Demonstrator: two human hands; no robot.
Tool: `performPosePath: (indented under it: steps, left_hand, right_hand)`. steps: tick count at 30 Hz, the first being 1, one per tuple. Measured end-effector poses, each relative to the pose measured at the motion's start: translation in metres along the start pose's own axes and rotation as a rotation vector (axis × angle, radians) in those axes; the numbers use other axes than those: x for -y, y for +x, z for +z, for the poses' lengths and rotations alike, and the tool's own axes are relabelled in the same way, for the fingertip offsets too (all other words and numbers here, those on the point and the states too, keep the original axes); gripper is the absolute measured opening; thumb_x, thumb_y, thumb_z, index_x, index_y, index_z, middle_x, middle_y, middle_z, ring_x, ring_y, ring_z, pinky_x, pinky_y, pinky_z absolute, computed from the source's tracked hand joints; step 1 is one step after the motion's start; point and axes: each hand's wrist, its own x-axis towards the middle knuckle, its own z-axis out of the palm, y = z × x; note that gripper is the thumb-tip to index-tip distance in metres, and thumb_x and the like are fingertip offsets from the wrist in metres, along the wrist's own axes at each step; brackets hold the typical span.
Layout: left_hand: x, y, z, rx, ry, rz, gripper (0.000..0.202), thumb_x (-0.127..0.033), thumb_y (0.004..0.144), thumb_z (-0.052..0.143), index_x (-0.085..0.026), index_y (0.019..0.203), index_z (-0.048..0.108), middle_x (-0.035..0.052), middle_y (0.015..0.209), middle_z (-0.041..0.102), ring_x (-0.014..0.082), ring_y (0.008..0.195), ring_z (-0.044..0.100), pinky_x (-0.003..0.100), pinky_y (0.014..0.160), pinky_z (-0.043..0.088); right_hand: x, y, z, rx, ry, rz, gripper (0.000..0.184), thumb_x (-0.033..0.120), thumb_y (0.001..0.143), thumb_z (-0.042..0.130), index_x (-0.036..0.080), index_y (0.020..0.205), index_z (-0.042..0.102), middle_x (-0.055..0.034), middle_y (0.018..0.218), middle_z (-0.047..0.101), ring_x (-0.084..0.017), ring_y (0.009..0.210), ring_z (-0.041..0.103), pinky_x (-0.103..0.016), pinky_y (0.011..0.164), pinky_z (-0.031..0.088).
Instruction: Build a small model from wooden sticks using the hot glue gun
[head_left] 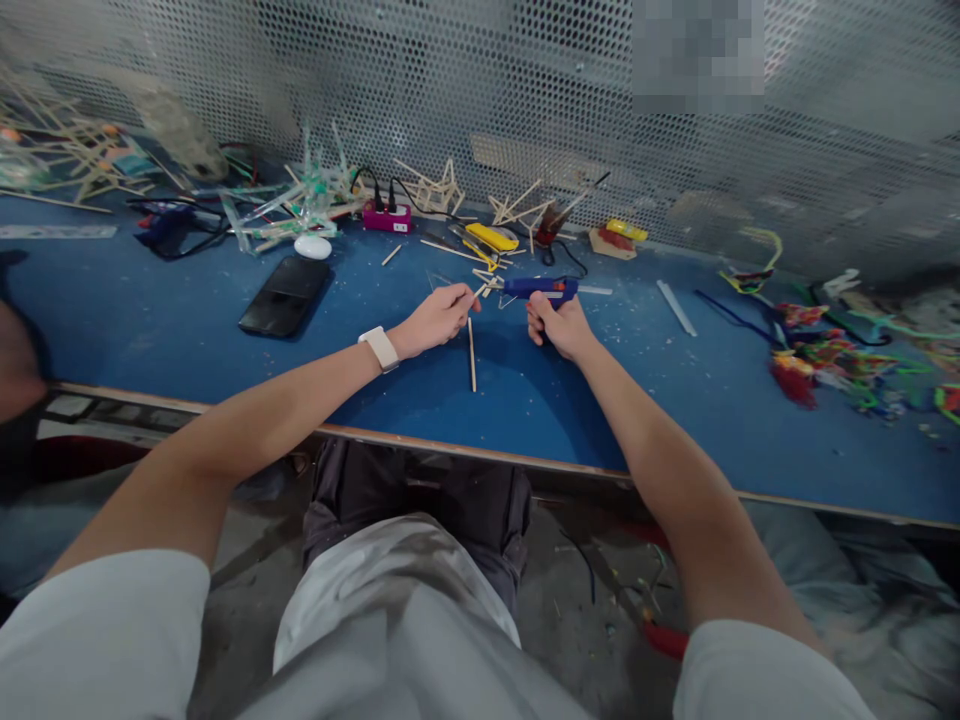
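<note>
My right hand (pixel 559 322) is wrapped round the grip of a blue hot glue gun (pixel 536 289), its nozzle pointing left. A clear glue stick (pixel 596 290) pokes out of the gun's back end. Close to the nozzle, my left hand (pixel 446 312) pinches a thin wooden stick (pixel 481 291). The stick's tip and the nozzle are very near each other; I cannot tell if they touch. Below my left fingers a loose wooden stick (pixel 472 355) lies on the blue table (pixel 405 400). Just behind the gun rests a yellow utility knife (pixel 491 238).
A black phone (pixel 286 297) and a white oval case (pixel 313 247) lie at left. Behind them stand a purple power adapter (pixel 387 217) with cords and several stick structures (pixel 442 190). Another glue stick (pixel 676 307) and colourful scraps (pixel 817 345) lie right. Perforated metal (pixel 420 90) backs the table.
</note>
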Motion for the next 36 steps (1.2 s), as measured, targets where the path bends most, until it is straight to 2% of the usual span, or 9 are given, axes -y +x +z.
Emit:
performPosePath:
  steps: [12, 17, 26, 32, 36]
  left_hand:
    - [-0.005, -0.004, 0.001, 0.008, 0.008, -0.022, 0.038, -0.017, 0.128, 0.041, -0.020, 0.095, 0.059, -0.0098, 0.063, 0.040, 0.0055, 0.046, 0.033, 0.021, 0.044, 0.025]
    - [-0.004, -0.003, 0.000, 0.017, 0.002, -0.022, 0.037, -0.018, 0.128, 0.041, -0.020, 0.097, 0.059, -0.0099, 0.064, 0.039, 0.0054, 0.046, 0.033, 0.021, 0.045, 0.024]
    - [-0.006, -0.004, 0.000, 0.019, -0.015, -0.045, 0.037, -0.018, 0.129, 0.040, -0.020, 0.097, 0.058, -0.0100, 0.064, 0.039, 0.0055, 0.045, 0.031, 0.021, 0.044, 0.021]
    - [0.002, 0.001, -0.001, 0.032, -0.016, 0.019, 0.038, -0.019, 0.127, 0.044, -0.021, 0.092, 0.059, -0.0083, 0.063, 0.041, 0.0057, 0.045, 0.032, 0.022, 0.043, 0.024]
    - [0.002, 0.000, -0.001, 0.025, -0.015, 0.027, 0.037, -0.019, 0.127, 0.044, -0.021, 0.093, 0.059, -0.0082, 0.065, 0.042, 0.0059, 0.046, 0.033, 0.022, 0.044, 0.024]
  right_hand:
    - [0.002, -0.001, 0.000, -0.008, -0.032, 0.015, 0.084, 0.105, 0.077, 0.082, 0.029, 0.082, 0.047, 0.0091, 0.059, 0.041, -0.010, 0.049, 0.038, -0.025, 0.041, 0.042]
    - [0.003, -0.001, 0.000, 0.002, -0.012, 0.008, 0.084, 0.104, 0.077, 0.084, 0.029, 0.079, 0.047, 0.0094, 0.058, 0.041, -0.009, 0.047, 0.038, -0.025, 0.040, 0.042]
    - [0.011, -0.005, 0.004, 0.024, -0.013, 0.016, 0.083, 0.105, 0.075, 0.084, 0.027, 0.079, 0.054, 0.0101, 0.056, 0.042, -0.009, 0.043, 0.042, -0.026, 0.040, 0.042]
    - [0.014, -0.005, 0.004, -0.003, -0.072, 0.022, 0.083, 0.108, 0.076, 0.079, 0.029, 0.080, 0.054, 0.0071, 0.059, 0.049, -0.011, 0.047, 0.044, -0.028, 0.042, 0.043]
    - [0.012, -0.003, -0.005, 0.004, -0.191, 0.012, 0.084, 0.111, 0.081, 0.070, 0.027, 0.081, 0.060, -0.0003, 0.068, 0.068, -0.012, 0.047, 0.054, -0.031, 0.046, 0.045]
